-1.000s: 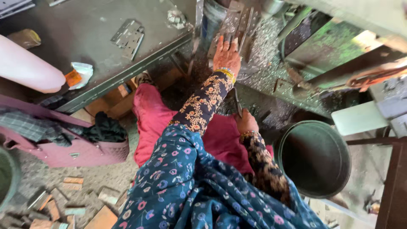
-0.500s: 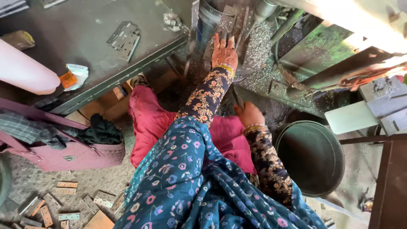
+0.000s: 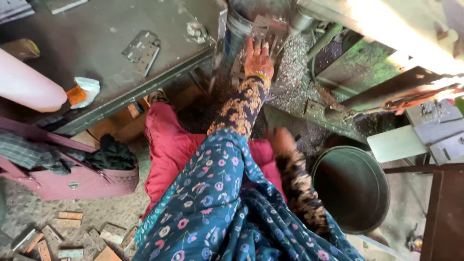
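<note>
The left hand [image 3: 258, 60] was stretched out ahead, palm down, its fingers [image 3: 251, 46] spread flat against the metal part [image 3: 265, 26] at the base of the machine [image 3: 270, 14]; I could not tell whether they gripped anything or only pressed on it. A yellow bangle [image 3: 259, 76] sat at the wrist, above a patterned sleeve [image 3: 241, 106]. Grey metal shavings [image 3: 295, 63] lay thick around that spot.

The right hand [image 3: 279, 140] hung low by the red cushion [image 3: 166, 145], near the rim of the round dark bucket [image 3: 353, 188]. It was blurred, so I could not tell how its fingers stood, nor whether it held anything.

To the left, on the dark tabletop [image 3: 87, 29], a hinge plate [image 3: 141, 48] lay well apart from the hands, with a crumpled white and orange wrapper [image 3: 83, 91] near the edge. Below it a pink bag [image 3: 72, 181] held dark cloth [image 3: 108, 154], and small flat metal pieces [image 3: 70, 227] were scattered on the floor.
</note>
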Action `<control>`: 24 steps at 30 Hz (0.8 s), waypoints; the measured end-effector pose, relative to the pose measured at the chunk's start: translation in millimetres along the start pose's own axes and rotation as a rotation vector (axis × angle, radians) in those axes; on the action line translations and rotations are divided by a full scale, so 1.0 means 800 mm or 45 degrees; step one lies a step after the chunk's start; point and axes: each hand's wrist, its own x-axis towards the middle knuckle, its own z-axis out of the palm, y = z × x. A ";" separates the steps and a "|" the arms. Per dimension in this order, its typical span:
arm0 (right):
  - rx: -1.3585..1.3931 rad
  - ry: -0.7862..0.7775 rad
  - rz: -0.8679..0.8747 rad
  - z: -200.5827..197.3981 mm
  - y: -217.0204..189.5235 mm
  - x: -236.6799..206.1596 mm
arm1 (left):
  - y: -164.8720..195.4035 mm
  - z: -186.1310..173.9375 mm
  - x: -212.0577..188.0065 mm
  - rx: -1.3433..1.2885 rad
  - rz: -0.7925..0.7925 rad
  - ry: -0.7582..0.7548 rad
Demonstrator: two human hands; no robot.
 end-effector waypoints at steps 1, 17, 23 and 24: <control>0.039 -0.006 0.000 0.003 -0.001 -0.001 | 0.001 -0.002 0.002 -0.033 -0.024 0.015; 0.107 0.075 0.072 0.014 -0.001 -0.014 | 0.003 -0.014 0.015 -0.081 -0.020 -0.146; -0.014 0.467 -0.041 -0.066 -0.058 -0.044 | -0.005 -0.004 0.001 -0.024 0.050 -0.129; -0.035 0.786 -0.206 -0.087 -0.070 -0.049 | -0.006 -0.004 -0.005 -0.054 0.085 -0.120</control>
